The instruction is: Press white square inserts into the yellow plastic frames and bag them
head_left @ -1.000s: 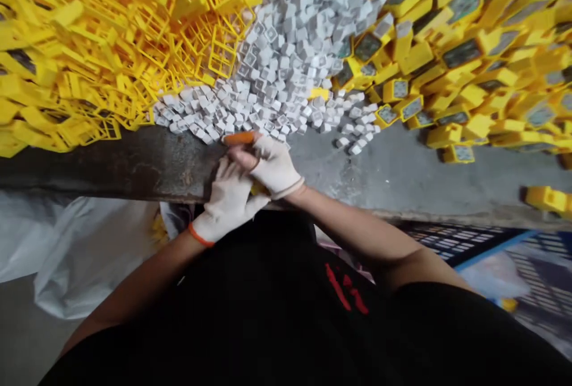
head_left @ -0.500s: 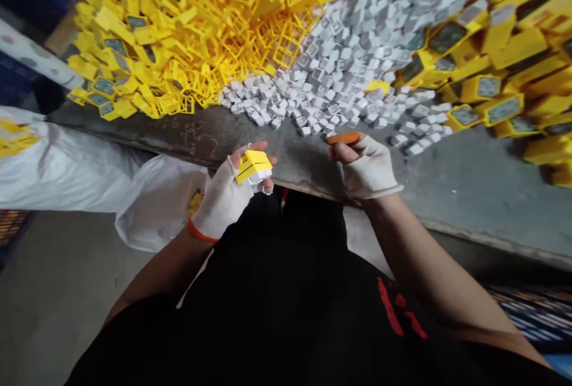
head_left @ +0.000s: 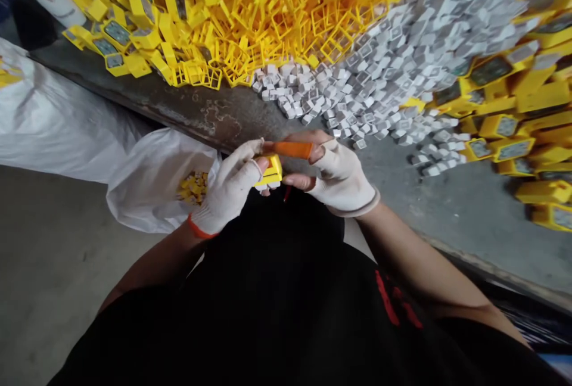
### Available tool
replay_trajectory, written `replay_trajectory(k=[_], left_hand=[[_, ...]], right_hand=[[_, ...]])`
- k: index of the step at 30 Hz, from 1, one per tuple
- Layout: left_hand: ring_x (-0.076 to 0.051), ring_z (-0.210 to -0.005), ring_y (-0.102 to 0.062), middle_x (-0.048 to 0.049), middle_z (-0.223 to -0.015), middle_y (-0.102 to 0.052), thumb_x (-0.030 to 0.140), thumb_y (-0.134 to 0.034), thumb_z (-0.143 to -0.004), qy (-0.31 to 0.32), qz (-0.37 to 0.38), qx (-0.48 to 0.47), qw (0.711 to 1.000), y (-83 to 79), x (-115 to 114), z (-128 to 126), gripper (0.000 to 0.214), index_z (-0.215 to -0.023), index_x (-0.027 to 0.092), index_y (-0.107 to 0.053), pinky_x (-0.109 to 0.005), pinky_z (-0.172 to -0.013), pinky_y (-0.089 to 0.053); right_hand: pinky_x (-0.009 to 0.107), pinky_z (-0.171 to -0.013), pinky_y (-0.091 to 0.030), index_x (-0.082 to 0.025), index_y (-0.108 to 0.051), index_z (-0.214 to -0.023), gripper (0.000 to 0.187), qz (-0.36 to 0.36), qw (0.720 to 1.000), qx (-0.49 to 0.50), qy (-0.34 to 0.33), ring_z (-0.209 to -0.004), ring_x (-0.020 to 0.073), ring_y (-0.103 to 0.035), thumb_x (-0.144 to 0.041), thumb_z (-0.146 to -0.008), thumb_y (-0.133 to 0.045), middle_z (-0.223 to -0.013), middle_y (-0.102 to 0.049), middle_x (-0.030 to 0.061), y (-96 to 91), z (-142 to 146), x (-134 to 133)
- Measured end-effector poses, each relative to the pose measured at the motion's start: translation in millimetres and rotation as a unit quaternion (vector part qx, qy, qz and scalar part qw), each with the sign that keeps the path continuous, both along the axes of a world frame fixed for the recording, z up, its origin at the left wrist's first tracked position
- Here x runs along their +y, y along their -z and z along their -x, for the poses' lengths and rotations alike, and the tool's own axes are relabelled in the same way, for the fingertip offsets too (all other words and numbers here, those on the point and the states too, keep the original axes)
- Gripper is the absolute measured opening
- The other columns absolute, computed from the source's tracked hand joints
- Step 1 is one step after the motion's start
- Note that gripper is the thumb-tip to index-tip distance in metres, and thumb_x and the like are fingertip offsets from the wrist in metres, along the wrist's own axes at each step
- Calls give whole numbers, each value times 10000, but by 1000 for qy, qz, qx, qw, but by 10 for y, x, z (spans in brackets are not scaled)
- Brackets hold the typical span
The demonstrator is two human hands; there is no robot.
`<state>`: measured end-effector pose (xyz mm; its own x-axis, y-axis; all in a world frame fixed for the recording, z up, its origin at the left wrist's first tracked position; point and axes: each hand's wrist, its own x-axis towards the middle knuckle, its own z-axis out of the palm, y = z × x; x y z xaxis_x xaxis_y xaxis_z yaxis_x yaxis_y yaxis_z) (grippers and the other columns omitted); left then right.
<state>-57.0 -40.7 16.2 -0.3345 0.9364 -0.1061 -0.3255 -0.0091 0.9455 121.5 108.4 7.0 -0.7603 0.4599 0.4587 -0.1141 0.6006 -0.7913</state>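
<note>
Two gloved hands meet at the tabletop (head_left: pixel 210 113) edge: the left hand (head_left: pixel 227 186) pinches a small yellow piece (head_left: pixel 270 170), and an orange tool (head_left: pixel 290 149), gripped by the right hand (head_left: pixel 342 177), lies against it. If the tool slipped, it could jab bare fingertips, or the piece could drop off the edge.

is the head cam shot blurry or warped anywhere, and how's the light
Head view: the left hand and right hand, with the yellow part and orange tool between them, are fairly sharp; the white cubes and yellow boxes smear and stretch toward the top right corner, a wide-lens effect; the table edge runs tilted; light is soft and even, no glare, no hard shadows.
</note>
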Motion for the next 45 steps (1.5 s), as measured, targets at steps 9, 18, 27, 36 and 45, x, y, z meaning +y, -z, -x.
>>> replay_trajectory(k=[9,18,27,36,45], left_hand=[[-95,-499,-576,16,-884,-699,532,-745,-1083,-14,79,54,995,19,-61,-123,288,-1134,250,-722,-196,-406,-417],[-145,-567,-581,16,-786,-687,454,-688,-1049,-32,167,144,975,229,-223,39,218,-1009,248,-749,-233,-485,-455],[-447,-1169,-769,-11,-802,-689,351,-777,-944,-277,175,469,820,779,-838,1347,118,-857,309,-709,-575,-943,-582],[-396,-1315,-785,-139,-1354,-847,370,-702,-1052,-239,46,503,829,946,-465,964,190,-1103,231,-820,-624,-1272,-566],[-250,-1198,-864,-78,-1251,-917,180,-651,-1072,-150,-107,440,879,643,-6,321,206,-1092,232,-850,-396,-1087,-688]], right_hand=[[467,-974,-710,-293,-816,-1325,466,-97,994,-42,-39,-1047,280,-820,-700,-1108,-747,-1156,-843,84,-92,-79,-65],[432,-999,-722,-223,-754,-1336,422,-74,990,-90,-75,-1082,264,-826,-592,-1133,-758,-1222,-842,123,398,116,-245],[581,-1062,-620,-243,-861,-1117,177,-208,917,-233,250,-1139,353,-791,-343,-1101,-717,-1147,-864,138,-2,-193,1542],[754,-1225,-425,-157,-789,-1275,403,-380,786,-414,259,-1513,457,-626,-93,-1086,-438,-1486,-766,192,-277,502,2077],[663,-1254,-416,-110,-702,-1514,513,-354,737,-500,286,-1519,442,-618,-145,-1071,-446,-1574,-713,253,-406,548,2033]])
